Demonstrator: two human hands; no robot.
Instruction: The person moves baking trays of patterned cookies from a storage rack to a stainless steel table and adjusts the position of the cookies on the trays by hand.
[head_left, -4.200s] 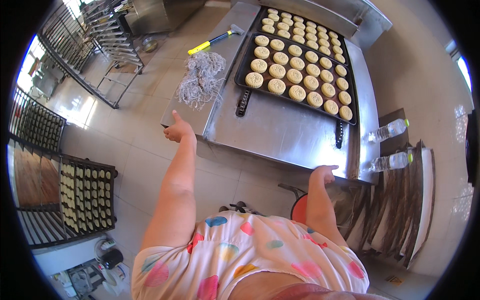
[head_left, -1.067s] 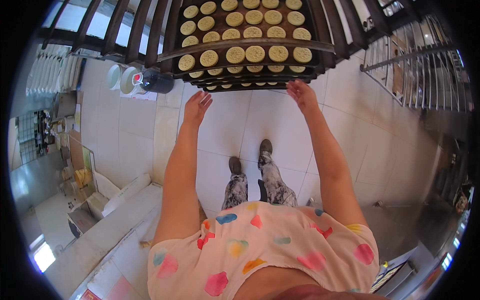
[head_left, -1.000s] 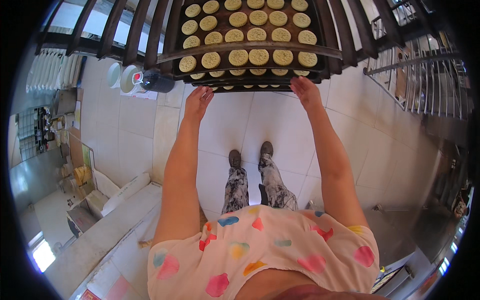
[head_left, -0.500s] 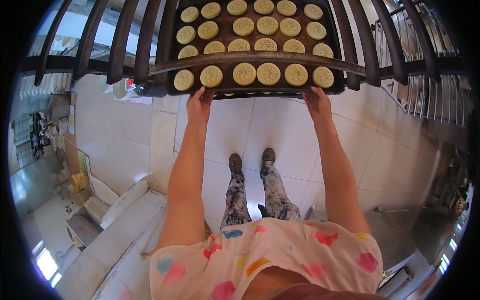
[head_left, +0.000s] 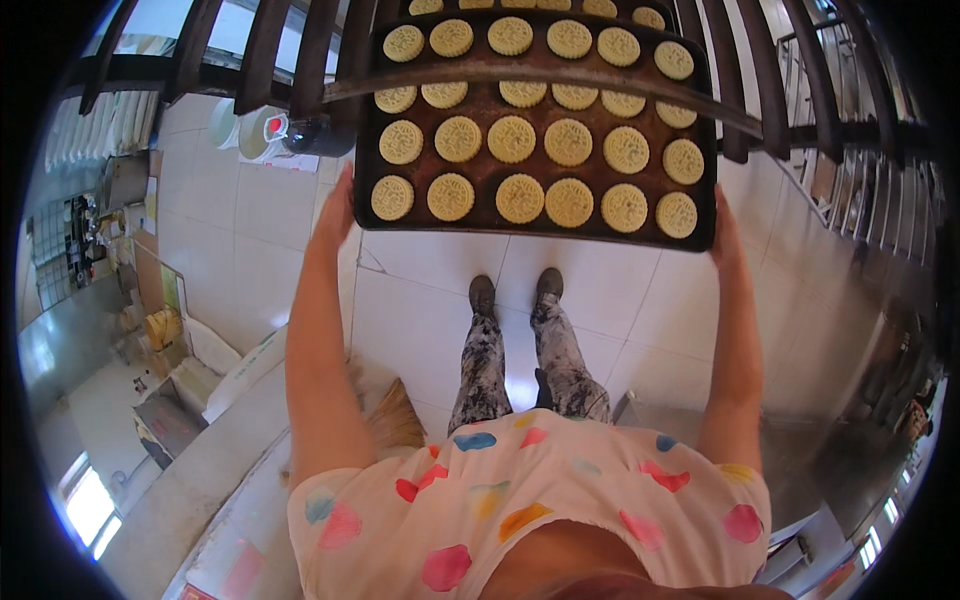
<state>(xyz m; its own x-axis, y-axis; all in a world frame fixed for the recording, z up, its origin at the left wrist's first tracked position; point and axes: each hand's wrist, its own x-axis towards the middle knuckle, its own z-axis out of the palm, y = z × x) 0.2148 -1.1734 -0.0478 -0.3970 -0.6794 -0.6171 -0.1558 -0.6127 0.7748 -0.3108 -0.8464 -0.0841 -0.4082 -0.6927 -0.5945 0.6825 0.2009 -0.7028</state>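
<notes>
A dark baking tray (head_left: pixel 485 206) juts toward me from a rack (head_left: pixel 545 74), with its far part beneath the rack's crossbar. Rows of pale round mooncakes (head_left: pixel 511 138) with fluted rims and stamped tops lie on it. My left hand (head_left: pixel 338 208) holds the tray's left side close to the front corner. On the opposite side, my right hand (head_left: pixel 727 232) grips the right edge at about the same depth. The tray hides some of the fingers of both hands. Another tray of mooncakes (head_left: pixel 599 8) shows behind it at the top of the view.
Dark upright slats (head_left: pixel 313 60) of the rack stand on both sides of the tray. A dark jug with a red cap (head_left: pixel 318 136) and pale buckets (head_left: pixel 262 137) sit on the tiled floor at the left. A broom head (head_left: pixel 397 415) lies by my left arm; metal racking (head_left: pixel 845 150) stands right.
The tray has come out toward me and lower in view, showing more rows in front of the crossbar. My hands have moved from its front edge to its two sides.
</notes>
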